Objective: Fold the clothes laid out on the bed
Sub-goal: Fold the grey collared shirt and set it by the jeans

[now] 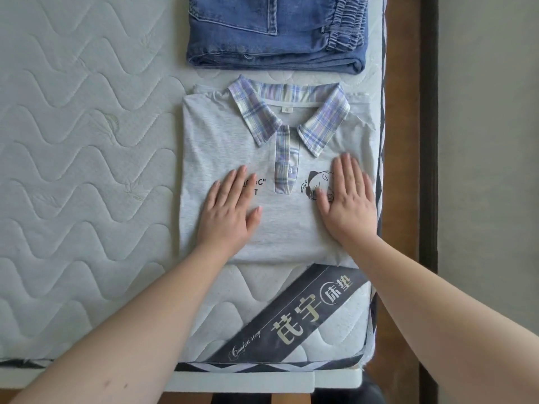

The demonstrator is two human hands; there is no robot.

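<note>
- Polo shirt [280,182], pale grey with a blue-and-lilac plaid collar and placket, lies folded into a neat rectangle on the bed [87,170], close to its right edge and collar pointing away from the person.
- Left hand [230,211] lies flat on the shirt's left chest, fingers straight and slightly spread, palm down over a line of black printed lettering.
- Right hand [347,202] lies flat on the right chest, fingers straight and close together, partly covering a small black cartoon print.
- Neither hand grips any cloth; both press down on the fabric from above.
- Folded blue jeans [277,33] sit just beyond the collar, near the shirt but apart from it, elastic waistband turned to the right.
- Dark diagonal label [291,313] with pale characters and the words "Comfort sleep" crosses the quilted mattress corner just nearer than the shirt's bottom edge.
- Brown floor strip [405,199] runs beside the bed on the right.
</note>
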